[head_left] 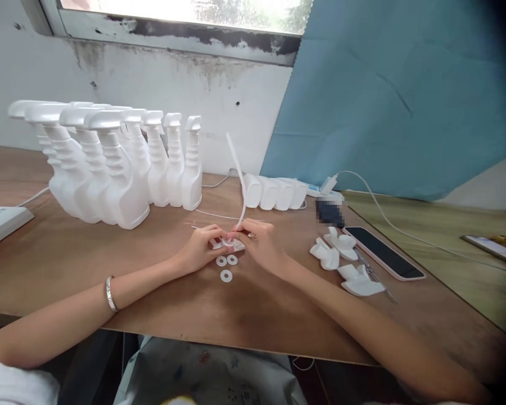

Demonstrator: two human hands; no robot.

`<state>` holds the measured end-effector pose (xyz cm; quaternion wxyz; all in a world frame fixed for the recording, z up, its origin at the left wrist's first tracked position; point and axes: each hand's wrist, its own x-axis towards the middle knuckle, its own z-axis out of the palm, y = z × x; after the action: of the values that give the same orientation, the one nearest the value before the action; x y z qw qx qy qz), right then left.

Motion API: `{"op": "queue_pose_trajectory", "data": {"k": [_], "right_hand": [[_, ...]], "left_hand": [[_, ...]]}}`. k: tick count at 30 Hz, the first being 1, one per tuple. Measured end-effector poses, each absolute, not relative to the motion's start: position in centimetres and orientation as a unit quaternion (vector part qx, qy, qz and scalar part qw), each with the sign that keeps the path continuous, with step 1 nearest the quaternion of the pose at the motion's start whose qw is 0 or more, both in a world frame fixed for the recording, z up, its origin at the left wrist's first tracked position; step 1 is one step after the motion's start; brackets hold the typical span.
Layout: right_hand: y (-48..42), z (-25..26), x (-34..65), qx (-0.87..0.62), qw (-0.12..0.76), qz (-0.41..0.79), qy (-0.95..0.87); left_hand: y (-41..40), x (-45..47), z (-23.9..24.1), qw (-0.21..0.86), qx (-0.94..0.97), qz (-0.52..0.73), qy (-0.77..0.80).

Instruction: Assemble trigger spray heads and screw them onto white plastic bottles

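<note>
My left hand (pixel 203 244) and my right hand (pixel 259 242) meet at the middle of the brown table (pixel 67 259), fingertips pinched together. Between them sits a white spray head (pixel 228 243) with a thin white dip tube (pixel 238 174) rising up from it. Both hands grip this piece; a white ring seems to sit at the tube's base. Three loose white washers (pixel 226 265) lie on the table just in front of my fingers. A silver bangle (pixel 110 293) is on my left wrist.
A row of white spray bottles (pixel 109 163) stands at the back left. Small white caps (pixel 274 192) line up behind my hands. Several white trigger parts (pixel 341 261) lie right, beside a phone (pixel 383 252) with a charging cable. A power strip (pixel 0 220) sits far left.
</note>
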<state>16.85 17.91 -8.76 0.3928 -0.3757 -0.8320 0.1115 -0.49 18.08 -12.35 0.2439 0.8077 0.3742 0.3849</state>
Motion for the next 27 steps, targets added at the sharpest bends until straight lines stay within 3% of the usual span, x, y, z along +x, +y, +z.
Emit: {"op": "queue_pose_trajectory", "data": {"k": [8, 14, 21, 23, 25, 27], "right_hand": [[18.2, -7.7, 16.0, -0.408, 0.332, 0.116, -0.842], [18.2, -8.3, 15.7, -0.394, 0.338, 0.104, -0.848], [19.3, -8.3, 16.9, -0.374, 0.352, 0.205, -0.833], [20.9, -7.8, 17.6, -0.419, 0.394, 0.153, -0.804], [23.1, -7.4, 18.4, -0.491, 0.423, 0.001, -0.761], [25.4, -7.3, 19.0, -0.551, 0.384, -0.148, -0.726]], "left_hand": [[17.9, -0.6, -12.3, 0.251, 0.799, 0.396, 0.377], [18.1, -0.5, -12.3, 0.254, 0.798, 0.400, 0.372], [17.9, -0.4, -12.4, 0.266, 0.790, 0.393, 0.388], [17.8, -0.5, -12.3, 0.268, 0.789, 0.393, 0.389], [17.7, -0.5, -12.2, 0.265, 0.787, 0.396, 0.392], [17.7, -0.5, -12.0, 0.260, 0.783, 0.401, 0.398]]}}
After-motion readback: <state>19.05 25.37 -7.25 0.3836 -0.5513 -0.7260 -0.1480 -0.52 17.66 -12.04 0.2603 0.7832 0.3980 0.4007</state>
